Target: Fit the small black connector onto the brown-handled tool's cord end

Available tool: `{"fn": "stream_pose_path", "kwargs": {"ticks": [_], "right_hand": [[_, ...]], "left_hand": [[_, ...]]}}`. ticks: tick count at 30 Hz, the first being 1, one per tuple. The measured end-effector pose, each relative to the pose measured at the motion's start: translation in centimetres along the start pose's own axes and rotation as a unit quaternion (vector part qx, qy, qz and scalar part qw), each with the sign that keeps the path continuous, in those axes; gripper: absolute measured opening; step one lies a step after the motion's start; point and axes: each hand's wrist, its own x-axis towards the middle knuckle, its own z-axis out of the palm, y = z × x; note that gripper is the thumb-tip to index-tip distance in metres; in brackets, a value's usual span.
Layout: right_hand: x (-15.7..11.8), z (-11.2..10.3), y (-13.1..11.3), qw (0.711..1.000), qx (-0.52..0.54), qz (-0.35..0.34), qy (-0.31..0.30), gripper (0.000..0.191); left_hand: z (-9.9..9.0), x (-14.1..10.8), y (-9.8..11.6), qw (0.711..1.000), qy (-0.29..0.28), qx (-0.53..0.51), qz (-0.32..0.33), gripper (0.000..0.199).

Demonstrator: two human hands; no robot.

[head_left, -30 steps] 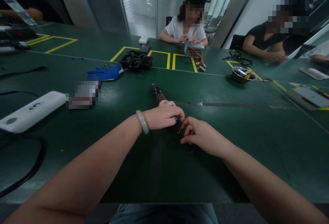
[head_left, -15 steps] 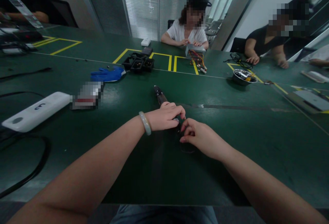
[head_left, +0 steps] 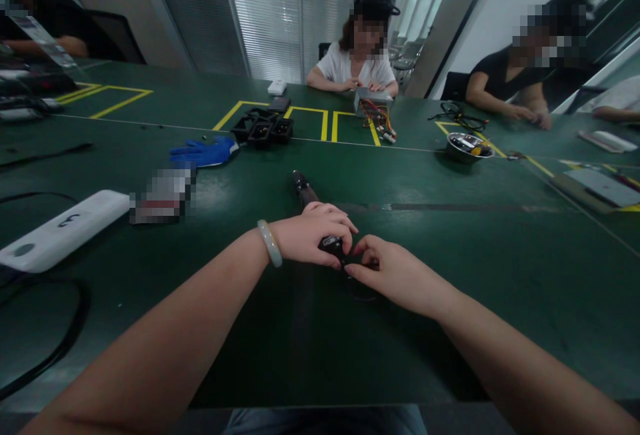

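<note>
A slim black electric screwdriver (head_left: 305, 188) lies on the green table, its narrow tip pointing away from me. My left hand (head_left: 317, 232), with a pale bangle at the wrist, is closed over its body. Between thumb and fingers shows its near end, with a small white-printed label. Just to the right, my right hand (head_left: 377, 258) pinches at a thin dark cord (head_left: 363, 296) by that end. The cord curves in a loop under the right hand, and the fingers partly hide it.
On the left are a white power strip (head_left: 65, 230), a blurred-out flat item (head_left: 164, 194) and a blue glove (head_left: 205, 152). Black trays (head_left: 263, 127) stand farther back. A metal bowl of parts (head_left: 469, 147) is at right. Across the table a person handles a grey box with wires (head_left: 374, 102).
My left thumb has moved down and grips around the screwdriver's near end, so its label now shows. The right fingers have drawn closer to that end. The view has shifted slightly.
</note>
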Motion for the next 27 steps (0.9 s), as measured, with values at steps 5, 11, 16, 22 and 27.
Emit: {"fn": "stream_pose_path", "kwargs": {"ticks": [5,11,16,22,27], "right_hand": [[-0.8,0.3,-0.5,0.995,-0.097,-0.001,0.005,0.049],[0.1,-1.8,1.4,0.985,-0.171,0.0,0.011,0.036],[0.8,-4.6,3.3,0.995,-0.089,0.038,0.029,0.036],[1.6,-4.9,4.2,0.998,0.002,0.003,0.058,0.022],[2.4,-4.0,4.6,0.99,0.135,0.028,-0.015,0.013]], "left_hand": [[0.3,0.3,0.5,1.0,0.002,0.021,-0.012,0.027],[1.7,0.9,1.7,0.992,0.073,0.072,-0.075,0.026],[2.7,1.2,2.3,0.981,0.137,0.087,-0.106,0.022],[3.4,1.4,2.8,0.973,0.174,0.096,-0.119,0.02],[3.4,1.5,2.8,0.975,0.164,0.101,-0.106,0.024]]}}
